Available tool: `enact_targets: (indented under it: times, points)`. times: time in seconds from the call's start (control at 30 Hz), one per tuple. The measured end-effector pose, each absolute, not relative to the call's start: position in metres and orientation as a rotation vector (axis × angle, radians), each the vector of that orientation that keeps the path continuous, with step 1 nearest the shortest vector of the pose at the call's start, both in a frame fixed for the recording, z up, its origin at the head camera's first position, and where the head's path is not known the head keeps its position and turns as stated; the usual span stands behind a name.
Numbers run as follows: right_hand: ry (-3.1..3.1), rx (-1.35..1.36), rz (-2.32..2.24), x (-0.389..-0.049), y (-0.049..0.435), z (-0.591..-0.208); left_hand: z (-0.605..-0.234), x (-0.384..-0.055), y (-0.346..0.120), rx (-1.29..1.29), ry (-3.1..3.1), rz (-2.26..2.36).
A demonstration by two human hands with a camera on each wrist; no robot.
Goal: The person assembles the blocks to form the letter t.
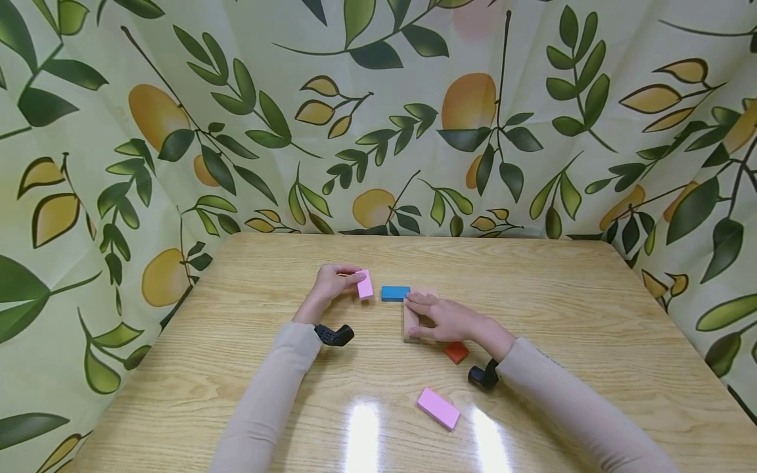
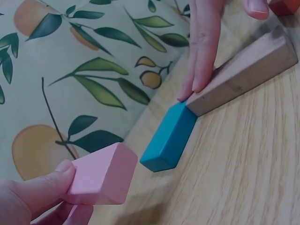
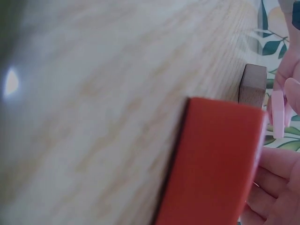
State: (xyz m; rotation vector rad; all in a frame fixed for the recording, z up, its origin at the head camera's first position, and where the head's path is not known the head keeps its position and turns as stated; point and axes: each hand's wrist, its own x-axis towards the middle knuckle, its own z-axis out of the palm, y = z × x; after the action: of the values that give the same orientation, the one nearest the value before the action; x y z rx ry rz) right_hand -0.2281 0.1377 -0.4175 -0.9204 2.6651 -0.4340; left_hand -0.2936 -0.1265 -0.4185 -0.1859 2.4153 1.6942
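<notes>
My left hand pinches a pink block between thumb and fingers, held tilted left of a blue block. A wooden block lies with one end against the blue block's end, at an angle to it, as the left wrist view shows. My right hand reaches over the wooden block. Its straight fingers come down right where the blue and wooden blocks meet, while the thumb is nearer the wooden block's other end. A pale pinkish block shows partly behind this hand.
A red block lies under the right wrist and looms large in the right wrist view. Closer to me lies a second pink block. A leaf-and-fruit patterned curtain borders the wooden table at the back and sides.
</notes>
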Motion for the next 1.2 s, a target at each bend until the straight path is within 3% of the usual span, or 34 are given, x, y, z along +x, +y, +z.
enact_targets:
  times: [1.2]
  points:
    - [2.664, -0.944, -0.433, -0.228, 0.138, -0.418, -0.426, -0.313, -0.111, -0.254, 2.396, 1.856]
